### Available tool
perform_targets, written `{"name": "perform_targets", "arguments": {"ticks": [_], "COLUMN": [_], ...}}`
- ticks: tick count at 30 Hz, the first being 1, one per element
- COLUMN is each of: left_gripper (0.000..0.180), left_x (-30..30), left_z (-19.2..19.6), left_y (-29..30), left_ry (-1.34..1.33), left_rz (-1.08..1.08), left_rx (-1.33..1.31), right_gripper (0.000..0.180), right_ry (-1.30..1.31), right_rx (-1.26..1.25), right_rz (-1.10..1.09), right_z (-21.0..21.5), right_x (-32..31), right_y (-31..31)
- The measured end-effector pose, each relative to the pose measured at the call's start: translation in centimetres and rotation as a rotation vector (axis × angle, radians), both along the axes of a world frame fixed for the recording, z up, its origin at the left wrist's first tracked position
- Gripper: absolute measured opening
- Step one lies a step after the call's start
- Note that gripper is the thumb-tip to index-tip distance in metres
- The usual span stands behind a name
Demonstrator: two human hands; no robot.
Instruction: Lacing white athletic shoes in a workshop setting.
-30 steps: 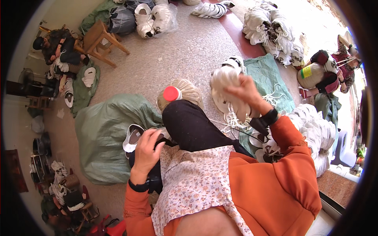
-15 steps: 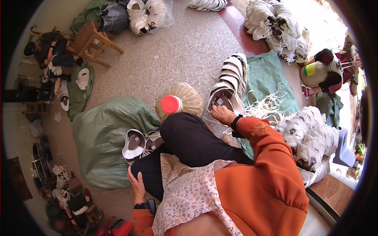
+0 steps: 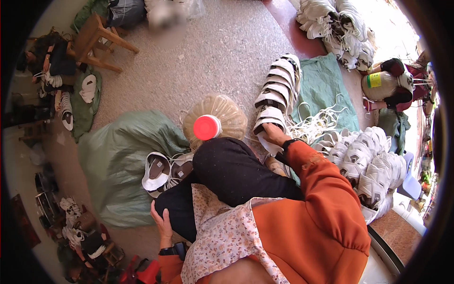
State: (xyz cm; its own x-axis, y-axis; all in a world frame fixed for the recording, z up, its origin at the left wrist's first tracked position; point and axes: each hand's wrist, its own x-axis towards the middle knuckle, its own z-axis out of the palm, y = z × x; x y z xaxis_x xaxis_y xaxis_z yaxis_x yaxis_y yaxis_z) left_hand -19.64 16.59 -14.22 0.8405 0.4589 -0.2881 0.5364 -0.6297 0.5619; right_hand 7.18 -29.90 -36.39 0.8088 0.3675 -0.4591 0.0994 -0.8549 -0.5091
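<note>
A row of white shoes, nested one into another, stretches away on the floor in front of me to the right. At its near end my right hand grips the closest white shoe, fingers reaching into its opening and hidden there. My left hand rests against my left thigh, fingers apart, holding nothing. Two white shoes with brown insoles, one beside the other, lie left of my knee against a green woven sack.
A big clear plastic jug with a red cap stands before my knee. Loose white laces lie on a green sheet. Stacked white shoes sit at my right; more lie far right. A wooden stool stands far left.
My right hand has moved deeper into the nearest shoe, whose insole no longer shows. That shoe's opening has turned away from me. My left hand stays at my thigh; the view has shifted slightly.
</note>
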Motion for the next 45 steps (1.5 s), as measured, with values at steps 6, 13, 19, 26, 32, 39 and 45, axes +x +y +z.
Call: {"name": "perform_targets", "arguments": {"ticks": [6,13,19,26,32,39,45], "left_gripper": [0.06,0.06,0.059,0.059,0.059,0.061,0.063], "left_x": [0.1,0.0,0.1,0.5,0.3,-0.1,0.1], "left_z": [0.4,0.4,0.2,0.7,0.2,-0.3,0.0], "left_y": [-0.2,-0.2,-0.2,-0.5,-0.3,0.1,0.3], "left_ry": [0.013,0.028,-0.005,0.019,0.012,0.008,0.045], "left_rz": [0.007,0.025,0.027,0.019,0.059,0.041,0.036], "left_rx": [-0.01,-0.004,-0.013,-0.039,-0.045,-0.042,-0.038], "right_gripper": [0.058,0.116,0.136,0.035,0.026,0.019,0.025], "right_ry": [-0.309,0.536,0.321,0.02,0.351,-0.253,-0.17], "right_rx": [-0.147,-0.008,-0.306,-0.169,0.111,0.069,0.104], "right_rz": [-0.351,-0.393,-0.314,-0.391,-0.678,-0.831,-0.938], "right_z": [5.3,7.6,4.5,-2.2,-2.2,-2.6,-3.7], "right_x": [-1.7,-0.2,-4.1,-2.5,1.6,3.0,4.4], "right_y": [-3.4,-3.7,-2.2,-3.3,-3.4,-2.0,-1.7]}}
